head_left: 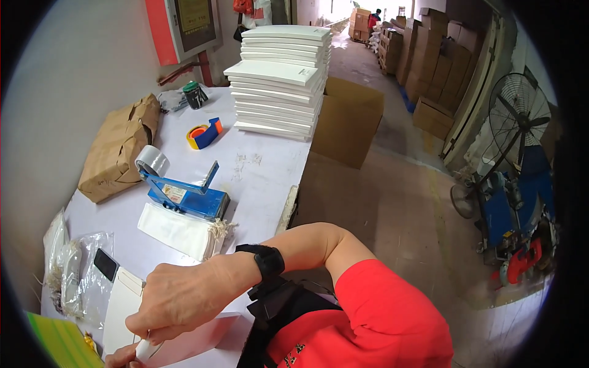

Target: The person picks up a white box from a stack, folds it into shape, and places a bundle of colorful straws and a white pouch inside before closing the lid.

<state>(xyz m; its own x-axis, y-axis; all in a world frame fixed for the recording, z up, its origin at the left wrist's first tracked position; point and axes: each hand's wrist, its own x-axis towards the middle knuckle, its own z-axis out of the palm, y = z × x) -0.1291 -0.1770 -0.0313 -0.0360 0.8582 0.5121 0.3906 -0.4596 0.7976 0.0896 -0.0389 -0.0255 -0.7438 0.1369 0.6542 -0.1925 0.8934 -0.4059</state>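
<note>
My right hand, with a black strap on the wrist, reaches across my body to the lower left, over the white table. Its fingers are curled down and pinch a flat white paper piece at the table's near edge. Only a sliver of my left hand shows at the bottom edge, touching the same white piece; its grip is hidden. Another flat white piece lies just left of the right hand. Beyond it are a pile of white bags with strings and a blue lever-arm table tool.
A grey tape roll, a blue and orange tape dispenser, a brown paper parcel and a tall stack of white flat boxes stand on the table. Clear plastic bags lie at left. A cardboard box and a floor fan stand right.
</note>
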